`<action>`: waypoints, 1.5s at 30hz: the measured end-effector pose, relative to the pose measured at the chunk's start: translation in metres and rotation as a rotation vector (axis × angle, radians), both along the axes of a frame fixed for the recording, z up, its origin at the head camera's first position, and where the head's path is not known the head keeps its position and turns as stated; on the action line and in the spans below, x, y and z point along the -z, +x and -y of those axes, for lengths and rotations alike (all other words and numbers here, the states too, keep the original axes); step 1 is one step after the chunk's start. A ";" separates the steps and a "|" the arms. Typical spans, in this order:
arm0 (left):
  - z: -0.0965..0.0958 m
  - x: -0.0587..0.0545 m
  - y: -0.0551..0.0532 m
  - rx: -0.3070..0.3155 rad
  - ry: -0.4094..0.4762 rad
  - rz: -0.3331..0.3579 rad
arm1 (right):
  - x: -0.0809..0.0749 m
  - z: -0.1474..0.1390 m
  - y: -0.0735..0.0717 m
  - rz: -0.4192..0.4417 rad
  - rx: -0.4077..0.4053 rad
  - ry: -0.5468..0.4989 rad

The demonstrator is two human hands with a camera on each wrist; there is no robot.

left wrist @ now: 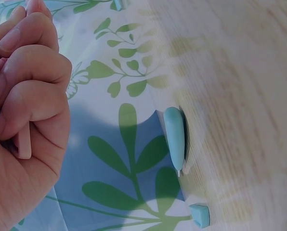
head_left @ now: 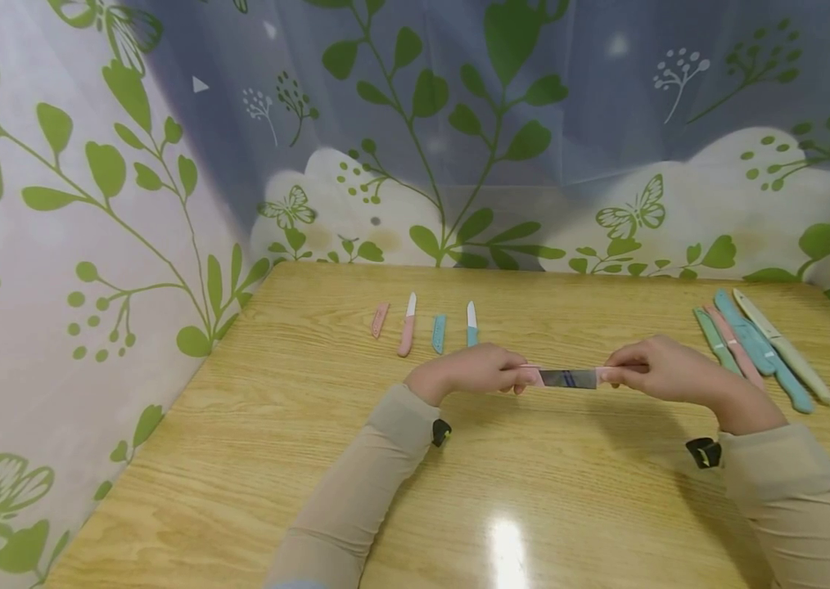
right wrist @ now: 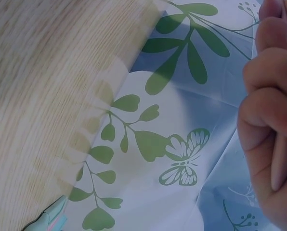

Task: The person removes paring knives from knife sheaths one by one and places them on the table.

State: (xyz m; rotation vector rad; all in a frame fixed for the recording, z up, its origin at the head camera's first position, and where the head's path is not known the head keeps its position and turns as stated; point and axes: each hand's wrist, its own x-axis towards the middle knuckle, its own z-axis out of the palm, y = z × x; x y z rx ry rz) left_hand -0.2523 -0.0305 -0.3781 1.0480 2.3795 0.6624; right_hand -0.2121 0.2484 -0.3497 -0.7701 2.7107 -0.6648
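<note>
Between my two hands, over the middle of the table, stretches a knife with a grey metal blade (head_left: 568, 379) that has dark marks on it. My right hand (head_left: 669, 372) grips its pink handle (right wrist: 283, 161), whose rounded end shows below the curled fingers in the right wrist view. At the blade's other end, my left hand (head_left: 470, 370) holds a pink sheath (left wrist: 24, 142), with its squared end poking out of the palm. Just behind the left hand lies a small blue knife (head_left: 471, 323) with a white blade, its handle partly hidden in the head view.
Left of the blue knife lie a blue sheath (head_left: 439, 334), a small pink knife (head_left: 407, 327) and a pink sheath (head_left: 381, 320). Several larger knives, including a blue one (head_left: 757, 339), lie together at the right. A patterned curtain (head_left: 415, 164) rises behind the wooden table (head_left: 275, 474).
</note>
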 end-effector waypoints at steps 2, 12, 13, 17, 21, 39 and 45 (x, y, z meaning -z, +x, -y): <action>0.000 0.000 0.000 -0.001 0.001 0.001 | -0.001 0.000 0.001 0.002 0.000 -0.005; 0.001 0.000 0.000 -0.001 0.000 0.004 | -0.003 0.000 0.002 0.005 0.004 -0.011; 0.001 0.000 0.000 -0.001 0.000 0.004 | -0.003 0.000 0.002 0.002 0.002 -0.012; 0.001 0.000 0.000 -0.002 0.000 0.005 | -0.002 -0.002 0.001 -0.005 -0.008 -0.020; 0.002 -0.001 0.000 -0.004 0.010 0.016 | -0.002 -0.003 0.001 -0.012 -0.015 -0.027; 0.003 -0.003 0.000 -0.002 0.031 0.037 | -0.003 -0.006 0.002 -0.002 0.000 -0.030; 0.004 -0.003 0.000 -0.006 0.036 0.050 | -0.003 -0.006 0.001 -0.010 0.002 -0.019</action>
